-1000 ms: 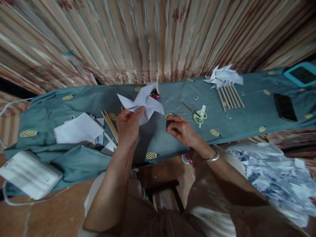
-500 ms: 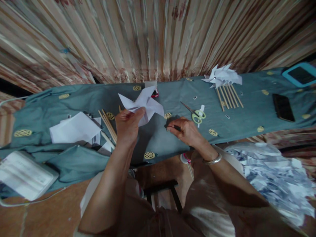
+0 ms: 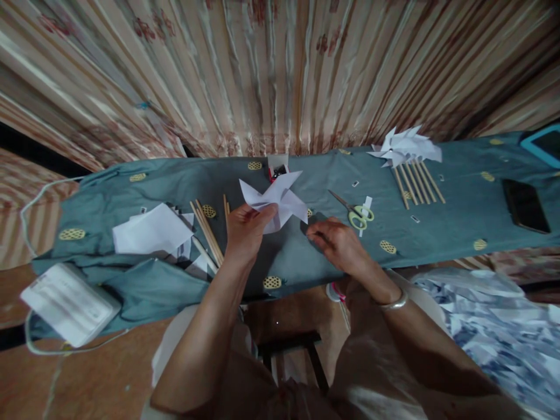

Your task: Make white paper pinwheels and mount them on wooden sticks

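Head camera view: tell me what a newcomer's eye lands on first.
The white folded paper pinwheel stands out first, pinched in the left hand above the middle of the teal patterned cloth. Next comes the bunch of white paper pinwheels on wooden sticks at the cloth's far right, with the green-handled scissors lying between, just beyond the right hand.

Head-worn view, steeply down, close over the table (image 3: 459, 204)

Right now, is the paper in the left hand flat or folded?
Folded: the paper shows pinwheel points, pinched by the left hand.
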A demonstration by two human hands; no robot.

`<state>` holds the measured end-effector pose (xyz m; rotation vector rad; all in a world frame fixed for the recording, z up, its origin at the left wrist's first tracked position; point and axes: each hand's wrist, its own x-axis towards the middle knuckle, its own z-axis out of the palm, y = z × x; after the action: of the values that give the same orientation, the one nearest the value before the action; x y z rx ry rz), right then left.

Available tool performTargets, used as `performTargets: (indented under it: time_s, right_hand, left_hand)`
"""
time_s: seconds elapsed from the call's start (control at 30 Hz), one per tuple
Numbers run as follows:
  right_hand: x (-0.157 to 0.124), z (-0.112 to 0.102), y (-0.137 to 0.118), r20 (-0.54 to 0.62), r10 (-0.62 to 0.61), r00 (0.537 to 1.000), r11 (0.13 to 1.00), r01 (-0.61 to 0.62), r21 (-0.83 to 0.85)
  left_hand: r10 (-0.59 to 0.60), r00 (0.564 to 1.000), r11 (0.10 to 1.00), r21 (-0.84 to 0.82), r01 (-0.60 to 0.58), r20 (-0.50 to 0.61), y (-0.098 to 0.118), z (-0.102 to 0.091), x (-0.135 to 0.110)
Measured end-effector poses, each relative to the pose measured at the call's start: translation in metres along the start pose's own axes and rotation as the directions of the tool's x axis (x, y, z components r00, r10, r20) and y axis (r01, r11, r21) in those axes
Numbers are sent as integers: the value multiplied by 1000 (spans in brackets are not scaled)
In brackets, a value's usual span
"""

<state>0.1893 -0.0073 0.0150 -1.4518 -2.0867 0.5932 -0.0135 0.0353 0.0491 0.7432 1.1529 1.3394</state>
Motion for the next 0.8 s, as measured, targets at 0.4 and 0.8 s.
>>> performTargets:
  time_s: [0.4,0.8]
  right_hand:
    - [3,-24,-46,-352,92,931,939,37,343]
    - [5,-12,-39,-315,99,944,953,2,304]
  left_hand:
    - [17,989,999,30,-21,149,-17,13,-20]
    - [11,988,998,51,-19,151,-19,22,-31]
